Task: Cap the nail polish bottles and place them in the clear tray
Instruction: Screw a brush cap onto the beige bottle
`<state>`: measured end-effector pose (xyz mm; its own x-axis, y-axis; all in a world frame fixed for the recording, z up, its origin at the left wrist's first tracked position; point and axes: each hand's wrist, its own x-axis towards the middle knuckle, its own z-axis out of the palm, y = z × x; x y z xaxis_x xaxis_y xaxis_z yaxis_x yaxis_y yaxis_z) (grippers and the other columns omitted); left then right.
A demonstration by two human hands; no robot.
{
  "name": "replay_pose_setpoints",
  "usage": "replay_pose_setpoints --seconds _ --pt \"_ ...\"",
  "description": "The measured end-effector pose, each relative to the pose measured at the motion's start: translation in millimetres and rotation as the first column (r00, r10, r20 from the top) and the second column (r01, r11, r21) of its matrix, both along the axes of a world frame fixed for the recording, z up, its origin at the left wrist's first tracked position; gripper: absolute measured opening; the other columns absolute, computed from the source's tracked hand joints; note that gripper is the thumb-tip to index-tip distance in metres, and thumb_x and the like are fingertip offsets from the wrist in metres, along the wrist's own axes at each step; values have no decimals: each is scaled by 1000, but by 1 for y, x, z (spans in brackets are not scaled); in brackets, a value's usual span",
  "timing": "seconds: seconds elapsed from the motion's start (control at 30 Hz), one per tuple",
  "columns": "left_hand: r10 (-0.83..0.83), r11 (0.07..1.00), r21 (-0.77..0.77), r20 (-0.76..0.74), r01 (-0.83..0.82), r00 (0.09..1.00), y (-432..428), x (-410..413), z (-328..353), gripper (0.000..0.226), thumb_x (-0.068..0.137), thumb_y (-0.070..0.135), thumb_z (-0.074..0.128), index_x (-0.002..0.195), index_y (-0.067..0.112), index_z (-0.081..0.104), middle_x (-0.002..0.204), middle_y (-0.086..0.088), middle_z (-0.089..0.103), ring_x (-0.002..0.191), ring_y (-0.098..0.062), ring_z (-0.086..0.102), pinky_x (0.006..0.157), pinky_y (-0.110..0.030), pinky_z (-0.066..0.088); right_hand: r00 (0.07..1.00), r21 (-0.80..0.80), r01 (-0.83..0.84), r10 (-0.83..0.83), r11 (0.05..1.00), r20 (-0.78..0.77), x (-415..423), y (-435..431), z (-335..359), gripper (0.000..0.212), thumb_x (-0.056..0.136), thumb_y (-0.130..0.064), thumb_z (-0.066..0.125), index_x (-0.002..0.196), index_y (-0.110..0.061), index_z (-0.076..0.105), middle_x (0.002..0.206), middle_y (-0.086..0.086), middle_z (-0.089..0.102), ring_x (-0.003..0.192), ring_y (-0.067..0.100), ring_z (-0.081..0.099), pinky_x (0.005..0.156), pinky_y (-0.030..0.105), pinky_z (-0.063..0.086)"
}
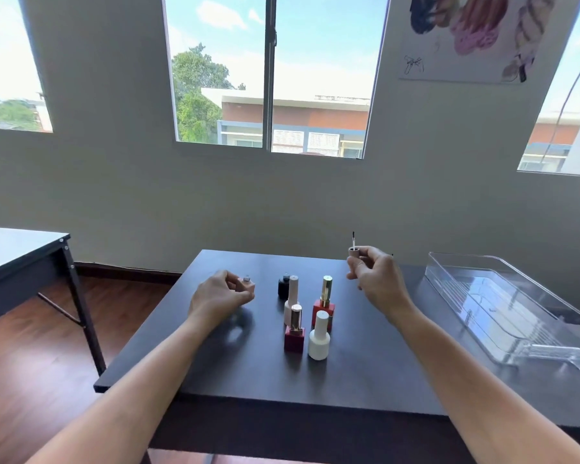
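Note:
My left hand (220, 293) grips a small pink square bottle (247, 285) with its neck open, just above the dark table (235, 370). My right hand (377, 279) pinches a pink cap with a brush (353, 249), brush pointing up, to the right of the bottle group. Between the hands stand a black uncapped bottle (283, 286), a tall pale pink capped bottle (292, 301), a red bottle with a gold cap (324, 304), a dark red bottle with a gold cap (294, 329) and a white capped bottle (319, 336). The clear tray (449, 272) lies at the right with nothing in it.
A second dark table (17, 259) stands at the left across a gap of wooden floor (31, 363). The wall with windows runs behind the table. The tray's near end reaches toward the table's right edge.

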<state>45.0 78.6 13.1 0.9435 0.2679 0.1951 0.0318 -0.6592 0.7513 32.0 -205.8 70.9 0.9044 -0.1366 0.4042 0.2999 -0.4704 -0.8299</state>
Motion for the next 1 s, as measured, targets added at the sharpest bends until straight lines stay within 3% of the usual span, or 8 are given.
replay_pose_setpoints --seconds 0.1,0.2,0.3,0.4,0.53,0.77,0.9,1.0 --pt "-76 986 -138 108 91 991 -9 -12 15 29 70 51 74 85 29 62 86 15 71 85 -5 69 67 -29 56 998 42 -59 59 997 6 -7 2 9 13 97 -14 55 102 -19 66 97 7 65 72 14 61 62 24 48" --pt "-176 954 -206 206 218 963 -21 -27 36 27 68 52 75 86 33 64 88 12 71 77 -2 70 54 -31 60 992 90 -127 125 988 30 -19 9 20 17 93 -11 62 108 -15 68 90 0 66 72 9 60 62 14 45" --pt "-253 938 -161 291 308 923 -33 -42 54 22 67 38 78 85 39 65 92 14 71 72 -3 71 49 -32 59 978 102 -204 197 974 75 -35 16 30 15 88 -16 69 103 -15 69 82 -1 68 69 1 59 60 11 45" --pt "-257 950 -86 336 301 906 -43 -53 66 27 70 29 80 88 41 65 93 14 69 66 -3 69 54 -32 61 967 66 -239 231 969 104 -47 22 36 9 88 -19 69 96 -16 72 83 -5 74 67 -4 60 63 9 45" --pt "-253 958 -37 365 285 896 -50 -58 72 29 69 25 82 90 38 67 96 10 68 67 2 65 61 -29 61 971 18 -215 212 976 108 -54 22 39 11 89 -16 67 98 -14 74 89 -5 75 69 -6 61 66 8 44" --pt "-253 963 2 368 271 895 -56 -62 80 32 66 26 83 87 42 66 94 15 64 70 2 63 57 -23 58 977 -19 -179 180 984 117 -57 18 41 6 87 -18 71 88 -22 75 81 -9 69 61 -6 54 58 5 40" --pt "-269 962 56 374 267 888 -60 -64 83 34 66 23 83 85 44 64 97 15 63 74 5 61 60 -4 43 972 -8 -201 200 980 124 -60 16 45 12 87 -16 71 86 -28 72 93 -5 74 84 3 66 76 10 49" --pt "-282 959 80 360 272 889 -65 -68 83 34 67 24 83 91 41 66 99 15 62 72 5 61 61 -1 40 967 0 -234 233 972 107 -63 15 44 19 89 -3 64 103 -14 72 99 -4 75 96 6 69 78 11 49"
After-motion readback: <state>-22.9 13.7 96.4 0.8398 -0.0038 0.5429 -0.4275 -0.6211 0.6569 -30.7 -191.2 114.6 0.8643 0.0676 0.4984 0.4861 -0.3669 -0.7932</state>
